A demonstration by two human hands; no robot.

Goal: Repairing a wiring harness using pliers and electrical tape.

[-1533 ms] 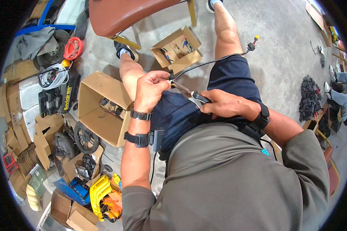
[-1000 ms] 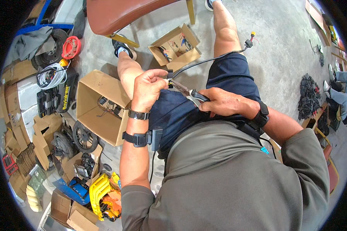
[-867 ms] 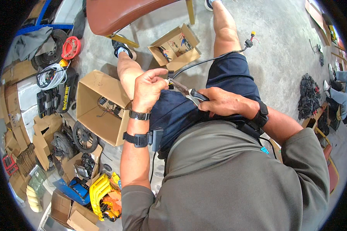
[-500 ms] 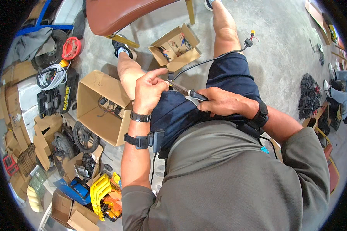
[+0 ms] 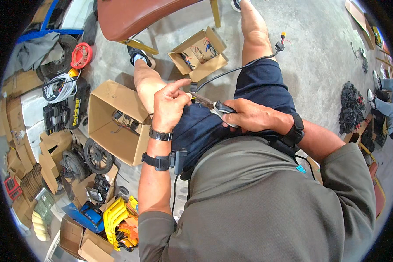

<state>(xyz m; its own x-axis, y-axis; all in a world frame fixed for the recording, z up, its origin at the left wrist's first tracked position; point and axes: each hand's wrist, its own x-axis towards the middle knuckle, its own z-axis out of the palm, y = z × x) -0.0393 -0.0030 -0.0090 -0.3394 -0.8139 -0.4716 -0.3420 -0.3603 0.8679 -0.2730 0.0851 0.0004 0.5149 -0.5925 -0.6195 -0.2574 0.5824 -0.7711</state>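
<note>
My right hand (image 5: 255, 114) is closed around the grips of a pair of pliers (image 5: 219, 107) with black and pale handles, held over my lap. The plier jaws point left toward the fingertips of my left hand (image 5: 172, 105). That hand is closed in a pinch on the end of a black cable (image 5: 231, 68), its index finger stretched out above. A small yellowish bit shows at the fingertips; whether the jaws grip it I cannot tell. From there the cable runs over my thigh to a black block with a yellow connector (image 5: 284, 34) and thin red wires.
A small open carton (image 5: 209, 67) with wires and tools stands between my feet. Beside my left leg is a larger open carton (image 5: 113, 94) with wired parts inside. A brown chair (image 5: 139, 17) stands ahead. Tangled black cables (image 5: 352, 107) lie on the floor to the right, near another person's legs.
The plier handles have spread apart in my right hand. The connector end of the cable has shifted slightly left and up. My left hand stays almost in place.
</note>
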